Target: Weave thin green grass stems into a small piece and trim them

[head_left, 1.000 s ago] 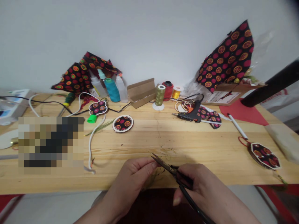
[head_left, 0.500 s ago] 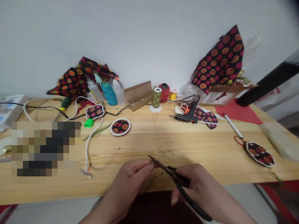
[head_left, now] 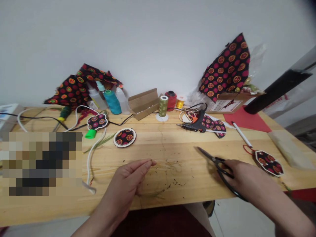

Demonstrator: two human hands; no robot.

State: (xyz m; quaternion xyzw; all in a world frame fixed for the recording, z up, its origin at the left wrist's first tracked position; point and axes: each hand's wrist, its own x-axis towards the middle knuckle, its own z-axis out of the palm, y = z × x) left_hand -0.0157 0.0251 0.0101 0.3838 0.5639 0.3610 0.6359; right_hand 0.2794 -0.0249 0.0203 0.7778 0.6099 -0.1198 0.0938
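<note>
My right hand [head_left: 238, 172] is wrapped round the black handles of a pair of scissors [head_left: 206, 154]. The blades point up and to the left, just above the wooden table. My left hand [head_left: 132, 177] is closed in a pinch near the table's front; whatever sits between thumb and finger is too small to make out. Green thread strands [head_left: 158, 194] and dark snippets lie to the right of that hand. Beyond it rests a round, white-rimmed piece with patterned fabric [head_left: 124, 137]. An octagonal fabric piece [head_left: 269, 163] with a red cord lies past my right hand.
Along the wall stand a teal thread cone [head_left: 113, 102], an olive thread spool [head_left: 163, 106], a red thread cone [head_left: 171, 100] and an open cardboard box [head_left: 144, 105]. A glue gun [head_left: 195, 123] lies right of centre. White cable [head_left: 89, 164] crosses the left side; a pixelated patch hides part there.
My right hand has carried the scissors to the right, away from my left hand. My left hand has shifted slightly left and stays pinched. The view has tilted a little.
</note>
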